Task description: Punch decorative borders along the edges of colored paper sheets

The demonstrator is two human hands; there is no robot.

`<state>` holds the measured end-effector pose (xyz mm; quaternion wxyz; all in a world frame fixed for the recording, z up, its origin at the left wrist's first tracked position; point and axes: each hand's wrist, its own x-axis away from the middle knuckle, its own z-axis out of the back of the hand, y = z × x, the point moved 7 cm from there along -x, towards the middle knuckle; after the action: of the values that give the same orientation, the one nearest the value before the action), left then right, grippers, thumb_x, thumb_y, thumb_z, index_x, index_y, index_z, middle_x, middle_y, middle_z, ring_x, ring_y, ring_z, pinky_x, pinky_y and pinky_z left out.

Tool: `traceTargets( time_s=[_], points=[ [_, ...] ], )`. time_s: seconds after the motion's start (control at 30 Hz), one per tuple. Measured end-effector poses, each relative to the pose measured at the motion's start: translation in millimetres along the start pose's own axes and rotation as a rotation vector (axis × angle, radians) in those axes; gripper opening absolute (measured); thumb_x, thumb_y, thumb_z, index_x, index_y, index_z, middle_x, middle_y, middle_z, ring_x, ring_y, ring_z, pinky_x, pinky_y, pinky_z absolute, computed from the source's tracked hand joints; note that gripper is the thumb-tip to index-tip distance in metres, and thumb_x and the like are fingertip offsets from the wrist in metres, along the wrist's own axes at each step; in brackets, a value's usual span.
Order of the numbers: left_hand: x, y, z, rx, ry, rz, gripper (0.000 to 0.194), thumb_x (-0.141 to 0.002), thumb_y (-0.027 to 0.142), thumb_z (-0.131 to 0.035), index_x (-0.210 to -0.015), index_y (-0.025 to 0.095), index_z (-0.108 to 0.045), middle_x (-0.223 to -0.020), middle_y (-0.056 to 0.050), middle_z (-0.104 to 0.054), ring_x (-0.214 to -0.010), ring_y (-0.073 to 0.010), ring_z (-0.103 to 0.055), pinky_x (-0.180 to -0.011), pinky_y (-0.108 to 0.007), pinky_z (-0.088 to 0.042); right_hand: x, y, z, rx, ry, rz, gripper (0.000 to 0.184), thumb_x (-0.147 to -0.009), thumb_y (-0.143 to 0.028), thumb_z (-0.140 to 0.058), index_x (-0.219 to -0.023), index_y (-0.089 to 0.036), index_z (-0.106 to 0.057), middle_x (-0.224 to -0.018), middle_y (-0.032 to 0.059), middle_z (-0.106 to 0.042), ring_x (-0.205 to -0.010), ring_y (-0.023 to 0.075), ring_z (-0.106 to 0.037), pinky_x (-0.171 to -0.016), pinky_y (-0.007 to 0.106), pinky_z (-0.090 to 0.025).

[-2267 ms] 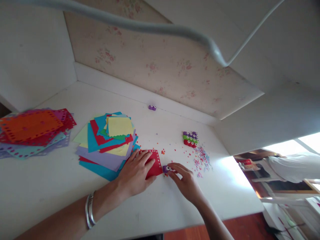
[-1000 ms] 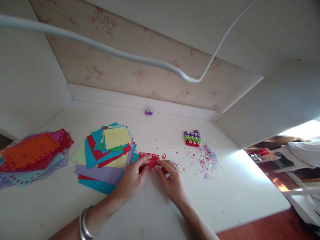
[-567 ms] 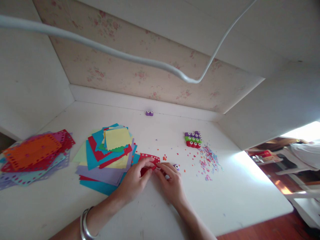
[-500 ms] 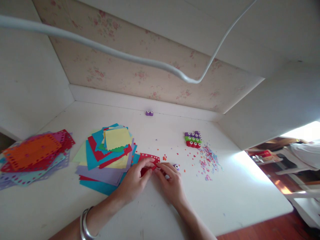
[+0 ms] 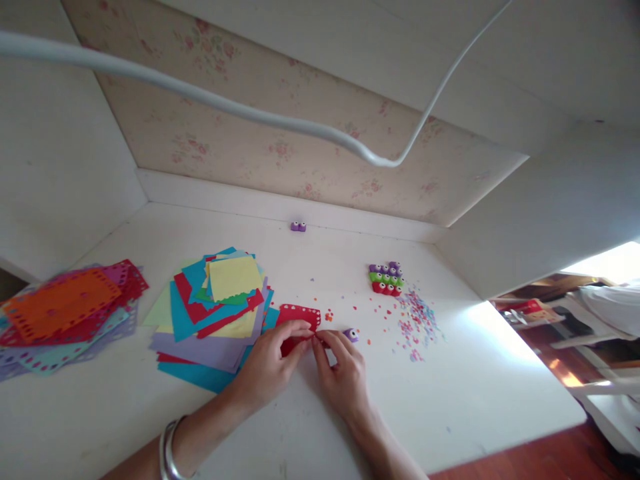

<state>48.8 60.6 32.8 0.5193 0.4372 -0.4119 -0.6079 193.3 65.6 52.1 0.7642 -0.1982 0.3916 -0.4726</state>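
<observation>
A red paper sheet with punched holes along its edge lies on the white table. My left hand pinches its near edge with bent fingers. My right hand meets it from the right, its fingertips pressed on the same edge. A small purple punch sits on the table just beyond my right fingertips, apart from them. The near part of the red sheet is hidden under my fingers.
A loose stack of coloured paper squares lies left of my hands. Punched sheets topped by an orange one lie at far left. A cluster of small punches, scattered confetti and a lone purple punch lie beyond.
My left hand lay flat on the red sheet and my right held the purple punch at its corner. Now the punch rests on the table and both hands pinch the sheet's near edge.
</observation>
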Motion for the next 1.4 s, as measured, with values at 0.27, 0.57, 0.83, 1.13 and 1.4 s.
traceTargets(
  time_s=[0.27,0.57,0.83,1.13,1.4],
  points=[
    [0,3,-1.3,-0.024,-0.012,-0.019,0.025,-0.091,0.031,-0.056,-0.115,0.024,-0.059,-0.111,-0.005,-0.071,-0.104,-0.0202,-0.067,-0.095,-0.037,-0.051,1,2,0,0.017,-0.012,-0.015,0.019,-0.091,-0.018,-0.052,-0.102,-0.021,-0.067,-0.094,0.0068,-0.070,-0.084,0.0189,-0.066,-0.074,0.031,-0.055],
    [0,3,-2.3,-0.016,-0.010,-0.020,0.024,-0.090,0.029,-0.058,-0.113,0.024,-0.060,-0.107,-0.003,-0.073,-0.101,-0.0195,-0.068,-0.095,-0.036,-0.052,1,3,0,0.006,-0.001,-0.013,0.018,-0.089,-0.017,-0.050,-0.098,-0.021,-0.066,-0.087,0.0065,-0.069,-0.076,0.0182,-0.065,-0.068,0.030,-0.053],
    [-1,3,-2.4,-0.040,-0.005,-0.025,0.021,-0.091,0.030,-0.057,-0.110,0.024,-0.061,-0.104,-0.002,-0.073,-0.098,-0.0182,-0.068,-0.093,-0.034,-0.052,2,6,-2,0.001,-0.013,-0.042,0.015,-0.089,-0.017,-0.051,-0.097,-0.021,-0.063,-0.085,0.0049,-0.066,-0.073,0.0163,-0.063,-0.060,0.026,-0.052],
    [5,14,0.6,-0.244,0.086,-0.213,0.014,-0.093,0.024,-0.054,-0.103,0.026,-0.063,-0.098,-0.002,-0.071,-0.094,-0.0193,-0.066,-0.087,-0.034,-0.051,2,11,-4,-0.018,-0.045,-0.099,0.011,-0.090,-0.019,-0.049,-0.091,-0.021,-0.059,-0.082,0.0037,-0.064,-0.072,0.0159,-0.060,-0.058,0.025,-0.049],
    [9,25,0.7,-0.284,0.081,-0.317,0.018,-0.094,0.015,-0.050,-0.103,0.025,-0.061,-0.099,-0.002,-0.070,-0.094,-0.0166,-0.065,-0.087,-0.028,-0.051,3,16,-3,-0.089,-0.070,-0.151,0.010,-0.090,-0.021,-0.049,-0.089,-0.022,-0.059,-0.083,0.0034,-0.065,-0.076,0.0166,-0.060,-0.063,0.026,-0.048]
  ],
)
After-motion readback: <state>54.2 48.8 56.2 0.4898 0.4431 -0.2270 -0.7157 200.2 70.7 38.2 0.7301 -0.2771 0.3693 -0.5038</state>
